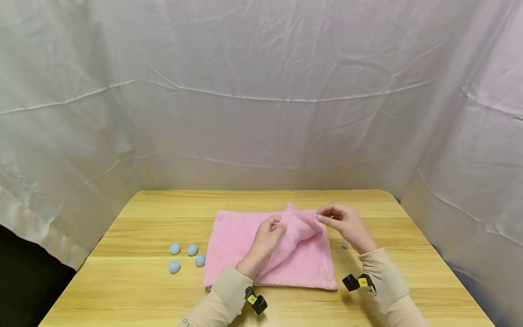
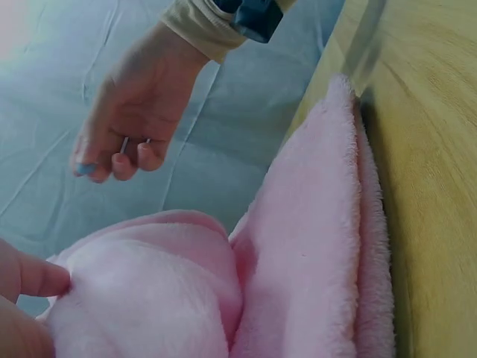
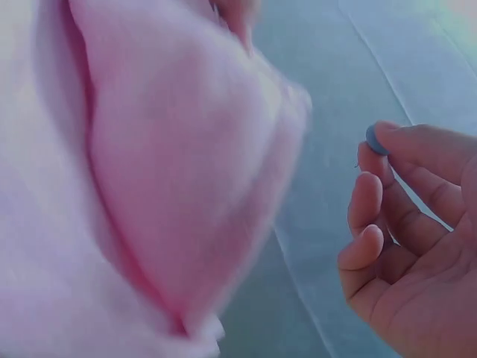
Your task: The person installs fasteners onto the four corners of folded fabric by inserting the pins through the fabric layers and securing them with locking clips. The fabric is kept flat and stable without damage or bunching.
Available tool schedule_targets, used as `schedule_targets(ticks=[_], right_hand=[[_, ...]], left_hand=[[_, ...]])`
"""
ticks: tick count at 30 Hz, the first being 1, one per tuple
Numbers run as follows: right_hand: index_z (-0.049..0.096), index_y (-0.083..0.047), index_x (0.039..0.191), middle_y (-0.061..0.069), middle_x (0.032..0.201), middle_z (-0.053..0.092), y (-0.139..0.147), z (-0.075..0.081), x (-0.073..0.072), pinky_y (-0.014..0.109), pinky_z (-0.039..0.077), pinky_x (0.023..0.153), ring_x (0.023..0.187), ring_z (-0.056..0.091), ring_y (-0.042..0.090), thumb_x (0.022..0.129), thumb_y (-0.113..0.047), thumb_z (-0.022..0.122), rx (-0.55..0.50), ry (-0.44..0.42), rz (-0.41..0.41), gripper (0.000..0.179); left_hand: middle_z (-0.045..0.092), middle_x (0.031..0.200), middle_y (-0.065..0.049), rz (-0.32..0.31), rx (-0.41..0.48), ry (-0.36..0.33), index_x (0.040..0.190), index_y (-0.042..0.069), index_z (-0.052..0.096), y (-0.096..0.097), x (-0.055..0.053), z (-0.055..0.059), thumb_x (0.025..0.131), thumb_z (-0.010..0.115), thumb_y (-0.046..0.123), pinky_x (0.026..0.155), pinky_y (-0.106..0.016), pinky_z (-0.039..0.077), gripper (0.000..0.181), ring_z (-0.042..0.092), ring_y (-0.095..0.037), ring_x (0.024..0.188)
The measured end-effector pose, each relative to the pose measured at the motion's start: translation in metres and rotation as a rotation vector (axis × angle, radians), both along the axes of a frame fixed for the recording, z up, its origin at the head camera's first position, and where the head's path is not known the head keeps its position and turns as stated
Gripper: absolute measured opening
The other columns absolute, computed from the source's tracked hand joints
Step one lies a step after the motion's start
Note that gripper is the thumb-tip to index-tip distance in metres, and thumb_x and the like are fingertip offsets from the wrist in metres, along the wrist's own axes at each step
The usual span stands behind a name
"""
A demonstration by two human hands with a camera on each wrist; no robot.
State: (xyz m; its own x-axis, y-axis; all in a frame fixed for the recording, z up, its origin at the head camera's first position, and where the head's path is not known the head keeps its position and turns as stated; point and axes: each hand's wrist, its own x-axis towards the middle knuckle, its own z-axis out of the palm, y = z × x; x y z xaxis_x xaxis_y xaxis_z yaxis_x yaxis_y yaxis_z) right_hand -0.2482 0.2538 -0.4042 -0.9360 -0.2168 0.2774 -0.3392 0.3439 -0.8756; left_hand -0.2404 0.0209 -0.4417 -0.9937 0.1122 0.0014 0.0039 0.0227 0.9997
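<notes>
A pink plush cloth [image 1: 233, 245] lies on the table, its right part lifted and bunched. My left hand [image 1: 265, 238] pinches the raised fold between thumb and fingers; in the left wrist view its fingertips [image 2: 45, 277] press into the fabric. My right hand [image 1: 345, 222] is beside the cloth's far right corner. Between its thumb and forefinger it holds a small blue rounded piece [image 3: 376, 140], mostly covered by the fingertips. In the right wrist view that piece is apart from the cloth [image 3: 179, 149], and the other fingers are loosely curled.
Several light blue balls [image 1: 175, 249] sit left of the cloth, one touching or nearly touching its edge. A small bluish piece [image 1: 345, 245] lies right of the cloth, below my right hand. Pale curtains [image 1: 261, 127] enclose the wooden table [image 1: 163, 204].
</notes>
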Motion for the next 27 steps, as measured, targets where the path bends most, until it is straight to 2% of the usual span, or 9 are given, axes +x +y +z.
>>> schedule_targets(ticks=[3,7,15,23,27], right_hand=[[0.065,0.005,0.105,-0.01,0.095,0.068,-0.014,-0.001,0.005,0.021,0.053,0.076,0.083,0.065,0.008,0.088,-0.014,0.071,-0.025,-0.044,0.059,0.026],[0.066,0.002,0.104,-0.005,0.095,0.068,-0.029,-0.006,0.008,0.023,0.052,0.075,0.083,0.064,0.008,0.086,-0.016,0.072,-0.006,-0.086,0.088,0.025],[0.067,0.003,0.101,0.005,0.092,0.067,-0.04,-0.015,0.007,0.023,0.055,0.073,0.08,0.063,0.006,0.085,-0.009,0.072,-0.015,-0.082,0.117,0.021],[0.066,0.006,0.1,0.018,0.097,0.065,-0.041,-0.019,0.004,0.022,0.055,0.073,0.081,0.062,0.006,0.084,-0.006,0.072,-0.004,-0.048,0.137,0.02],[0.066,0.001,0.101,0.018,0.095,0.065,-0.042,-0.02,0.004,0.021,0.052,0.069,0.079,0.06,0.007,0.083,-0.01,0.075,0.023,-0.028,0.111,0.023]], left_hand=[[0.069,0.091,-0.013,0.006,0.016,0.01,0.112,-0.001,0.062,0.0,0.001,0.001,0.092,0.058,0.011,0.069,-0.023,0.05,0.024,0.06,-0.01,0.076],[0.069,0.091,-0.013,-0.001,0.022,0.02,0.114,0.0,0.061,0.0,0.001,0.0,0.094,0.057,0.012,0.069,-0.022,0.05,0.023,0.06,-0.009,0.077],[0.054,0.074,0.001,-0.008,-0.014,0.034,0.117,0.005,0.061,0.003,0.003,-0.003,0.095,0.058,0.015,0.063,-0.021,0.044,0.024,0.051,-0.009,0.069],[0.054,0.075,0.001,-0.044,0.012,0.03,0.118,0.01,0.062,0.005,0.008,-0.001,0.096,0.057,0.015,0.063,-0.021,0.046,0.023,0.053,-0.01,0.069],[0.053,0.076,0.001,-0.058,0.011,0.037,0.117,0.011,0.063,0.005,0.011,-0.001,0.096,0.057,0.016,0.061,-0.02,0.046,0.023,0.053,-0.009,0.069]])
